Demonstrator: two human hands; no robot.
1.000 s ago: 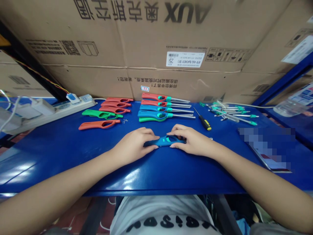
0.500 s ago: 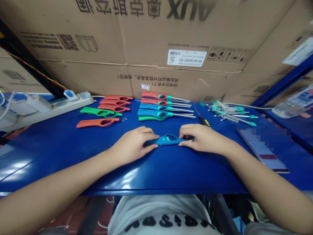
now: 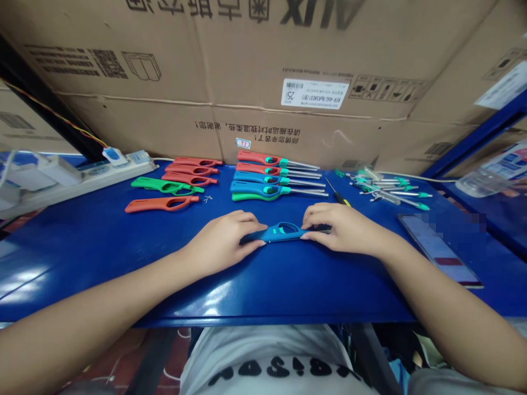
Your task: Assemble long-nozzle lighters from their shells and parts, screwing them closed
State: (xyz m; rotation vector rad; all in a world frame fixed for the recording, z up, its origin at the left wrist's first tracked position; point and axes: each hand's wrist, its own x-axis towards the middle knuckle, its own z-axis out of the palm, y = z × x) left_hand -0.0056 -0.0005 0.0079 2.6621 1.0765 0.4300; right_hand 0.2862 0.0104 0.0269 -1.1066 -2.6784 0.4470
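A blue lighter (image 3: 284, 232) with a green trigger piece lies level between my two hands, low over the blue table. My left hand (image 3: 224, 238) pinches its handle end between thumb and fingers. My right hand (image 3: 341, 227) grips the other end, where part of a metal rod shows between the fingers. Behind them lie red, blue and green lighters with metal rods, such as a blue one (image 3: 257, 190). Left of those are red and green handle shells, the nearest an orange-red shell (image 3: 160, 204).
A screwdriver (image 3: 338, 196) lies behind my right hand. Metal rods with green ends (image 3: 391, 189) are heaped at the right, near a phone (image 3: 440, 249) and a plastic bottle (image 3: 494, 170). A power strip (image 3: 90, 178) sits at the left, before a large cardboard box (image 3: 247, 66).
Both hands keep their grip on the blue lighter, which has tilted slightly, its right end a little higher. The view has shifted slightly.
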